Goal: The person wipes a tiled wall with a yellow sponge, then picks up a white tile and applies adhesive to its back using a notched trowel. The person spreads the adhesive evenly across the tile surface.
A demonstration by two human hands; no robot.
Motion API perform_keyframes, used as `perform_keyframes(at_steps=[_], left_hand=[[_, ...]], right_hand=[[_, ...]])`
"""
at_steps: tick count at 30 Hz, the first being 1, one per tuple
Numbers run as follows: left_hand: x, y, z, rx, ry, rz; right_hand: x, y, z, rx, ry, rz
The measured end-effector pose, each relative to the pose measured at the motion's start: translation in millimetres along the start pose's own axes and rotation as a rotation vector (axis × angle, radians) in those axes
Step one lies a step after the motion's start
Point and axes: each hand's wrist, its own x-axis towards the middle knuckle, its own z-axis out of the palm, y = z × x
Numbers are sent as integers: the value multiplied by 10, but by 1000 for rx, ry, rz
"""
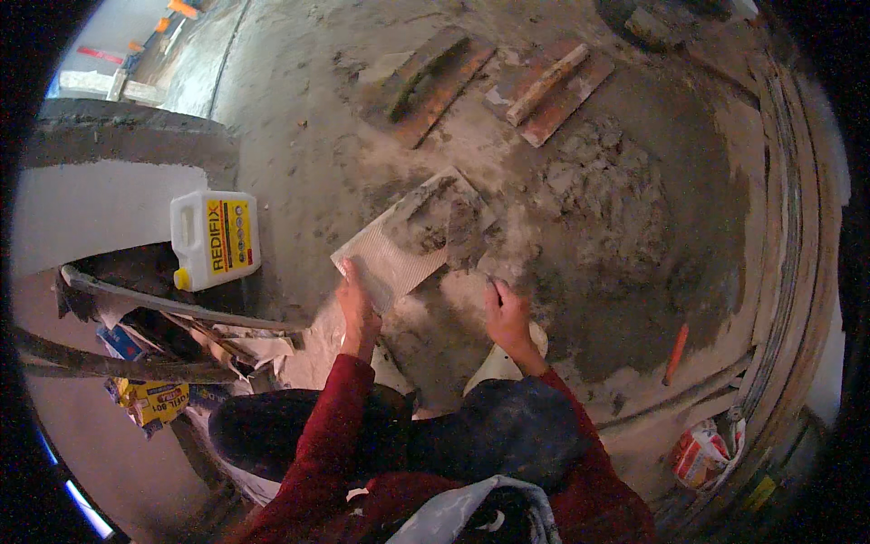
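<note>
My left hand (pixel 358 313) grips the near left edge of a pale tile (pixel 385 263), thumb over its ribbed back. Grey mortar (pixel 428 222) is smeared across the tile's far half. My right hand (pixel 509 317) is closed around the handle of a trowel. The mortar-coated trowel blade (pixel 467 234) lies over the tile's right side, against the mortar there. To the right of the tile, a lumpy heap of wet mortar (pixel 621 199) sits on the grey floor.
Two flat floats with handles, one (pixel 430 86) left of the other (pixel 553 91), lie beyond the tile. A white jug (pixel 217 240) stands left. An orange stick (pixel 675 354) and a crumpled bag (pixel 702 453) lie right, beside long boards (pixel 797 227). Yellow packaging (pixel 149 403) is lower left.
</note>
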Motion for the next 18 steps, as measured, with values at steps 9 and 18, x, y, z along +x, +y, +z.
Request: perform_keyframes(at_steps=[9, 18], left_hand=[[-390, 204, 203, -18, -10, -69], [-359, 44, 217, 15, 46, 76]], right_hand=[[-432, 176, -230, -105, -172, 106], [296, -653, -814, -740, -310, -142]])
